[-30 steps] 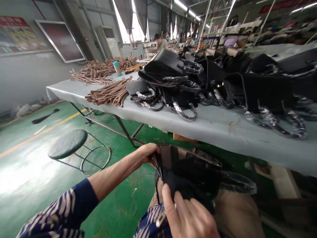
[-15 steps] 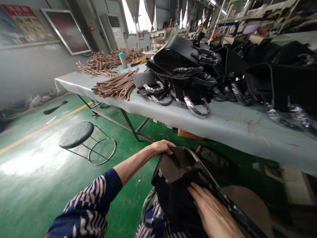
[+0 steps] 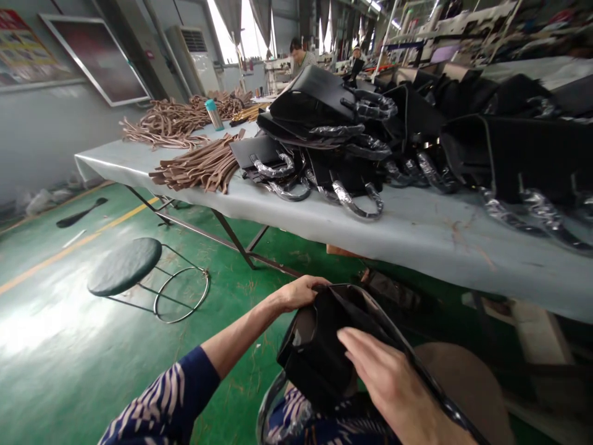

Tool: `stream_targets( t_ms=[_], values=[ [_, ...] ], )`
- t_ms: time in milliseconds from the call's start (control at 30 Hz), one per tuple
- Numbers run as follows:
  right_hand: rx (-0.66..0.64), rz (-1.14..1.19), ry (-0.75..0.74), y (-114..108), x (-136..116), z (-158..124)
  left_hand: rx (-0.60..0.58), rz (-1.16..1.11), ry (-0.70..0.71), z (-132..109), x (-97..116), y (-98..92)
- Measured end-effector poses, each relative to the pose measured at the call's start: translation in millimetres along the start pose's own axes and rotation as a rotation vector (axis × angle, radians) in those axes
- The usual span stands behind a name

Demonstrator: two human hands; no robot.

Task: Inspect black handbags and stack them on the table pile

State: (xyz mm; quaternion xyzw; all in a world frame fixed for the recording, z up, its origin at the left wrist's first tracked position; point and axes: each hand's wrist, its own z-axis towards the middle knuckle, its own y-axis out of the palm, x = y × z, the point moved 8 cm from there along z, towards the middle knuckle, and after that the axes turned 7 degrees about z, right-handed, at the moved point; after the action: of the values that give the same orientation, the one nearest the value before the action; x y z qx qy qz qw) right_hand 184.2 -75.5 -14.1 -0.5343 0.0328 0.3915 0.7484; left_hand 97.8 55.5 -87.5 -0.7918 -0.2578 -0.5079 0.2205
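Observation:
A black handbag (image 3: 308,364) sits tilted over my lap, its mouth facing me. My left hand (image 3: 300,293) is closed on the far left rim of the bag; its fingertips are partly hidden behind the edge. Over the opening, my right hand (image 3: 393,380) has its fingers stretched out against or just above the black lining (image 3: 327,327); whether it touches is hard to tell. One bag handle (image 3: 265,405), wrapped in clear plastic, hangs at the lower left beside my patterned clothing.
On the grey-covered table (image 3: 296,222) lie piled black handbags (image 3: 319,105), brown straps (image 3: 199,164) and a flask (image 3: 214,115). A round stool (image 3: 125,266) stands at left, and a brown round seat (image 3: 463,383) at lower right. Another person (image 3: 303,57) sits farther back.
Black lining now covers more of the brown interior in the bag's mouth. My right hand has lifted slightly and turned, its fingers closer together. The left hand keeps its hold on the rim.

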Motion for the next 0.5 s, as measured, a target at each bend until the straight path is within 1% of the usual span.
stream_targets(
  t_ms=[33, 67, 100, 133, 200, 267, 300, 367, 400, 500],
  values=[
    [0.034, -0.08, -0.134, -11.0, -13.3, -5.7, 0.01, 0.045, 0.03, -1.5, 4.2, 0.9],
    [0.053, -0.182, -0.211, -19.7, -21.1, -11.9, 0.014, 0.084, 0.057, -3.1, 8.9, 2.3],
    [0.057, -0.296, -0.229, -26.2, -23.2, -17.6, 0.012, 0.115, 0.074, -4.6, 13.3, 4.2],
    [0.065, -0.412, -0.198, -32.1, -20.4, -23.0, 0.009, 0.139, 0.078, -6.0, 17.0, 5.9],
    [0.088, -0.584, -0.045, -43.2, -6.0, -35.7, 0.011, 0.206, 0.087, -7.9, 23.5, 7.9],
    [0.096, -0.65, 0.161, -50.9, 13.4, -52.7, 0.044, 0.328, 0.138, -9.2, 31.2, 7.1],
    [0.071, -0.65, 0.247, -51.0, 22.4, -61.8, 0.066, 0.396, 0.171, -10.0, 34.8, 6.2],
    [-0.011, -0.608, 0.377, -46.9, 36.7, -78.2, 0.089, 0.494, 0.23, -11.8, 39.7, 5.5],
    [-0.051, -0.571, 0.429, -44.7, 42.3, -84.3, 0.078, 0.507, 0.246, -12.7, 40.8, 5.9],
    [-0.123, -0.385, 0.578, -46.8, 56.9, -90.1, -0.003, 0.477, 0.223, -16.2, 44.4, 4.6]
  ],
)
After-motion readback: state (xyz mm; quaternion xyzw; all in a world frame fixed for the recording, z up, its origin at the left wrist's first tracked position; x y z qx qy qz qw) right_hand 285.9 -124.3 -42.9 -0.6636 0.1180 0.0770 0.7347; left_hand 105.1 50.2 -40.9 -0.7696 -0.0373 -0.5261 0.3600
